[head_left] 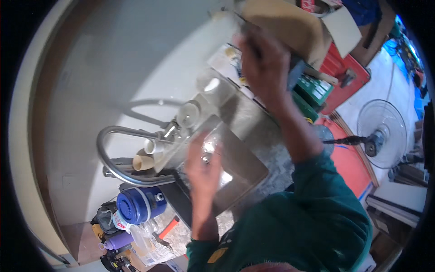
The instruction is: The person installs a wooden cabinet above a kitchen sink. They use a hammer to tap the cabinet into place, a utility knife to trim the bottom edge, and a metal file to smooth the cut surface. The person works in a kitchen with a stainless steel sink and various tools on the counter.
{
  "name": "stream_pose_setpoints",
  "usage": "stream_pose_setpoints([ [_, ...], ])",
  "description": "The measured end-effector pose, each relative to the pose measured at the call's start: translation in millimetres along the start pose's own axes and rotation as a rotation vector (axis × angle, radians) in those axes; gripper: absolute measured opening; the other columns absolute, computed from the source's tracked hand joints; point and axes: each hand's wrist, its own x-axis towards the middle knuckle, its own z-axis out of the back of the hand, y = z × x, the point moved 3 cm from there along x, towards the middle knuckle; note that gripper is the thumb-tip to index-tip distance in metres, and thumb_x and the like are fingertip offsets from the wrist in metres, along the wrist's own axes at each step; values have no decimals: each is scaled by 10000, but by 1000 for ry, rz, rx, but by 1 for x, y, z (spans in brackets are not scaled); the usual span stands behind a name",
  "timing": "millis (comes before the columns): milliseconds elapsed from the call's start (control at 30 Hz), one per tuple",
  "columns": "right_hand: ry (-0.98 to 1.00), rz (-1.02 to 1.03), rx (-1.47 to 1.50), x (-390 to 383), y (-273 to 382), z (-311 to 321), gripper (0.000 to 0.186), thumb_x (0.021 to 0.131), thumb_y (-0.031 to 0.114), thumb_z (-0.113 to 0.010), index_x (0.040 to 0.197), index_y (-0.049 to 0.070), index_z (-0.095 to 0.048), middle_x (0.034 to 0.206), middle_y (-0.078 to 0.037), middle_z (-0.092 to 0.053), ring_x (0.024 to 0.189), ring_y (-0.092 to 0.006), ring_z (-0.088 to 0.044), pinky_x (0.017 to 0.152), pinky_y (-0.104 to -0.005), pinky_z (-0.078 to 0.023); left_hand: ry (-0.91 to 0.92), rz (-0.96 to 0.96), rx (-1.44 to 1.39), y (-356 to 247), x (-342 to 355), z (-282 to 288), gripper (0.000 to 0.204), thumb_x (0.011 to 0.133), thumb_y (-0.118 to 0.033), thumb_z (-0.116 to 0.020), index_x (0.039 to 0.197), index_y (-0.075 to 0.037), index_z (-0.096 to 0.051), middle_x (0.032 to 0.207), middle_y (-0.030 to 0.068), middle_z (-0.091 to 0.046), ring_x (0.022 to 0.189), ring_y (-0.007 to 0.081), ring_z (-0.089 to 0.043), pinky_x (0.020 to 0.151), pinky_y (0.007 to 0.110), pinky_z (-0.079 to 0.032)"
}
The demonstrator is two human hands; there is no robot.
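A steel sink [244,167] lies in the counter before me. Over its basin is my left hand [202,165], smeared by motion, so its fingers do not show clearly. Beside that hand a curved metal faucet [105,152] arches along the sink's left side. Higher up and to the right, my right hand [265,68] is raised near the wall, its fingers curled. A dark, blurred thing shows at those fingers; its kind cannot be made out. Just past the right hand sits a brown cardboard box [285,20].
Cups [144,162] and a clear round container [188,114] stand behind the sink. To the left are a blue cooler jug [136,206], a purple bottle [118,241] and an orange-handled tool [170,228]. Rightward are green boxes [312,93], a red case [345,75] and a fan [383,131].
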Motion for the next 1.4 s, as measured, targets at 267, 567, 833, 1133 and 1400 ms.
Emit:
stream_pose_setpoints([
  [267,780,-808,-25,-249,-14,113,175,910,164,-604,977,9,-651,763,-212,-640,697,-394,-617,639,-440,-481,-601,-577,134,-125,201,15,478,866,-144,-716,1261,77,-560,1248,238,-615,1136,300,-614,969,385,-477],
  [567,1002,-910,-439,-323,-32,204,264,871,193,-621,1098,57,-616,930,-220,-676,884,-423,-640,754,-514,-503,-463,-102,239,-183,268,-23,632,871,-464,-659,704,145,-624,641,307,-600,827,447,-672,802,475,-494],
  [833,789,-710,-484,-324,-54,158,214,830,168,-646,1020,69,-641,925,-151,-603,934,-374,-604,772,-470,-496,-653,-715,73,-162,268,-43,703,845,-239,-699,1309,194,-396,1297,404,-477,1285,451,-459,1099,404,-323],
  [1133,989,-343,-624,-311,-57,131,196,789,142,-628,967,60,-625,979,-145,-601,970,-328,-576,779,-453,-456,-371,-525,-103,-162,248,-49,714,821,-105,-680,1410,104,-335,1250,326,-554,1178,413,-554,1019,397,-418],
  [1400,978,-367,-524,-297,-42,141,158,790,151,-639,900,42,-607,983,-169,-598,943,-352,-580,769,-485,-473,-604,-750,-148,-158,243,-43,711,826,-104,-675,1421,88,-336,1326,330,-497,1270,393,-495,1073,378,-378],
])
